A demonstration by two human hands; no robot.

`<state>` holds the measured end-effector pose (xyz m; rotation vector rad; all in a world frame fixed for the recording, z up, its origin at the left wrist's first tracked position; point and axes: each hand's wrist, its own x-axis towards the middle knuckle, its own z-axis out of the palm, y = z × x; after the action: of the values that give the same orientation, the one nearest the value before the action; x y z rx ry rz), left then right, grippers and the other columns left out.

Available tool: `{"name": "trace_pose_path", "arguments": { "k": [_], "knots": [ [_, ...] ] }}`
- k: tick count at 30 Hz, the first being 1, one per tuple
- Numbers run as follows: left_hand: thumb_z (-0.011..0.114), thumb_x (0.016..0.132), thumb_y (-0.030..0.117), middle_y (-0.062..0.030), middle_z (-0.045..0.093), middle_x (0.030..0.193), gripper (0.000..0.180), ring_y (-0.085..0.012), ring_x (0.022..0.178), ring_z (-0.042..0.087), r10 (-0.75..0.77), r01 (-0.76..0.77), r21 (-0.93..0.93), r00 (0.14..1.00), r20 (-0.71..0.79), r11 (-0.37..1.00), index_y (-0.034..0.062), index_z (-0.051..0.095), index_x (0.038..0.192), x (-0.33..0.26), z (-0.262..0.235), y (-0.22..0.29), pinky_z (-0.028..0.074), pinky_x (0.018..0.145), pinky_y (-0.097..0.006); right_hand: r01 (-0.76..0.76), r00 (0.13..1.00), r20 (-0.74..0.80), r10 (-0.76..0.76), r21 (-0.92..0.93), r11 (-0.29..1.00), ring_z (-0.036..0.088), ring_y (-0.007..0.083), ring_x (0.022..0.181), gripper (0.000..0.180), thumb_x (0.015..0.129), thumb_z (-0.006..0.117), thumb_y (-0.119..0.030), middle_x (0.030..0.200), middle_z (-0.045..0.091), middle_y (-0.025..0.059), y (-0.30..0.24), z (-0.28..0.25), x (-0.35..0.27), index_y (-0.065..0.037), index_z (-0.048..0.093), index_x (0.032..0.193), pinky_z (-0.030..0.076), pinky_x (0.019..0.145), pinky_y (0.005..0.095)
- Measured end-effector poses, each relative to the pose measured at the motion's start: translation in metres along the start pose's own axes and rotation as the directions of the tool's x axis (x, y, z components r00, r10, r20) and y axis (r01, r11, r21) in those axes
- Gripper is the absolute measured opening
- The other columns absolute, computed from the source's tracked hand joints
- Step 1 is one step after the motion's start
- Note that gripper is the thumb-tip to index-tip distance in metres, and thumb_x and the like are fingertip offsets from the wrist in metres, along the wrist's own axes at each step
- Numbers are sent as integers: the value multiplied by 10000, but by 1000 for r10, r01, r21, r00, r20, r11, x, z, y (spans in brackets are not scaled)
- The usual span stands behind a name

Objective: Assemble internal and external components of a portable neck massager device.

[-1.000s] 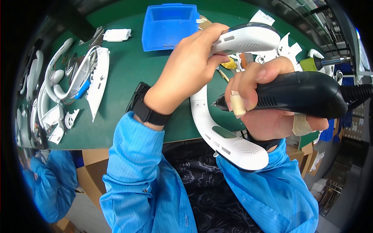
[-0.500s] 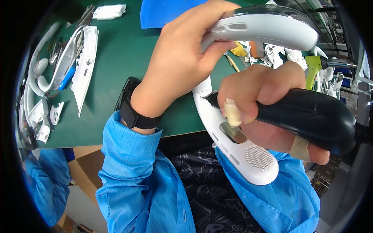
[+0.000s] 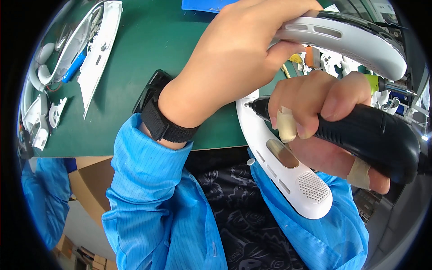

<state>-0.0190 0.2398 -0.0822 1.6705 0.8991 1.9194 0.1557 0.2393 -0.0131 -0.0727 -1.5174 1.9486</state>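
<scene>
A white U-shaped neck fan (image 3: 257,135) hangs over the front edge of the green table, its perforated end pointing toward my body. My left hand (image 3: 240,56) is wrapped around its far arm, thumb underneath and fingers over the top. Two fingers of my right hand (image 3: 310,105) wear beige tape. That hand grips a black electric screwdriver (image 3: 373,139), whose tip reaches a small hole in the near arm of the fan. Whether a screw sits in the hole I cannot tell. The middle of the fan's curve is hidden behind my left hand.
White curved shells (image 3: 101,54) and small white parts lie on the green table (image 3: 144,40) at the left. A blue tray (image 3: 202,5) stands at the far edge. A green-handled tool (image 3: 373,83) and loose parts are at the right. A cardboard box (image 3: 92,184) is below; another person's blue sleeve (image 3: 47,193) shows.
Both hands, the neck fan and the screwdriver have shifted slightly to the right in view. The table things have moved up. My grips look the same, and the screwdriver tip stays at the fan's hole.
</scene>
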Motion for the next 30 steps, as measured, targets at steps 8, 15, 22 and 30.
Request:
{"name": "trace_pose_path", "arguments": {
  "k": [8,15,22,30],
  "knots": [
    [683,856,-13,-142,648,1029,374,-344,919,639,-90,90,3,996,13,996,44,602,1216,-2,-13,8,520,799,-377,-115,993,-46,113,-39,993,559,228,737,795,700,804,-713,896,581,82,2,14,4,-92,498,1092,436,691,382],
    [669,836,3,-176,631,1070,379,-389,974,607,33,-29,127,999,-30,991,45,584,1203,-1,-12,7,498,829,-435,-79,997,15,81,-77,994,559,234,719,788,708,782,-729,840,570,74,6,10,5,-98,491,1079,454,652,385],
    [647,858,24,-180,570,941,322,-394,886,558,-158,156,89,987,22,984,51,572,1170,12,-11,50,465,773,-448,-14,1000,5,15,-96,995,559,220,706,881,706,740,-803,840,564,66,6,13,5,-72,485,1128,461,639,373],
    [602,866,12,-181,545,936,378,-402,888,553,-70,65,129,997,34,990,73,553,1236,22,-10,59,468,769,-449,-27,999,42,29,-42,999,588,234,747,916,744,673,-815,923,591,94,-3,2,1,-42,515,1210,455,672,402]
  ]
}}
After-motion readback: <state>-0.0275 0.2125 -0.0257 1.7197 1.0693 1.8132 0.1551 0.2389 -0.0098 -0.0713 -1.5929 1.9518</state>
